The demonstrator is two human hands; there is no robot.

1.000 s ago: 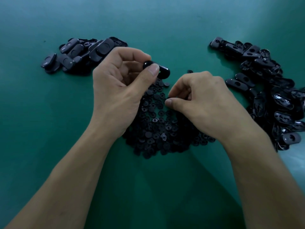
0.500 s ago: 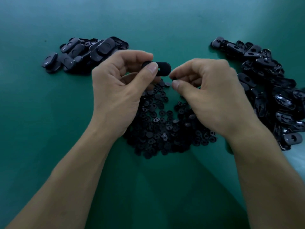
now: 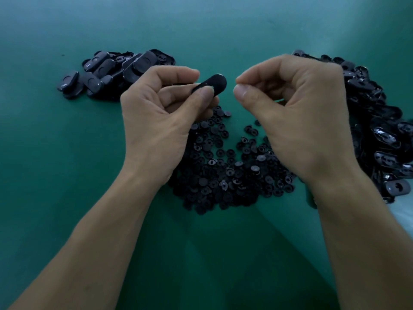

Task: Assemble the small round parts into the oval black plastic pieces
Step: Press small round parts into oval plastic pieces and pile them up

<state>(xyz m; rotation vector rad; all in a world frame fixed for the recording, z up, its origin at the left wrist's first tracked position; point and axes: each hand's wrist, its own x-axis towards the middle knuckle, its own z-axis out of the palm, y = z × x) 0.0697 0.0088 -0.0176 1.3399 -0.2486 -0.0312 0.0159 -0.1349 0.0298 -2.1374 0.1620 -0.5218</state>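
Thumb and forefinger of the left hand [image 3: 156, 121] are pinching an oval black plastic piece [image 3: 211, 85] above a heap of small round black parts [image 3: 225, 173]; the right hand [image 3: 297, 121] is hovering beside it, fingertips pinched, contents indiscernible.

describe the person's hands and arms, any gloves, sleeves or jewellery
Both are bare. The left hand and right hand wear no gloves, and no rings show on the fingers in view. The visible nails are short and unpainted. The forearms are uncovered down to the frame's edge: no sleeves, watch or wristband in view.
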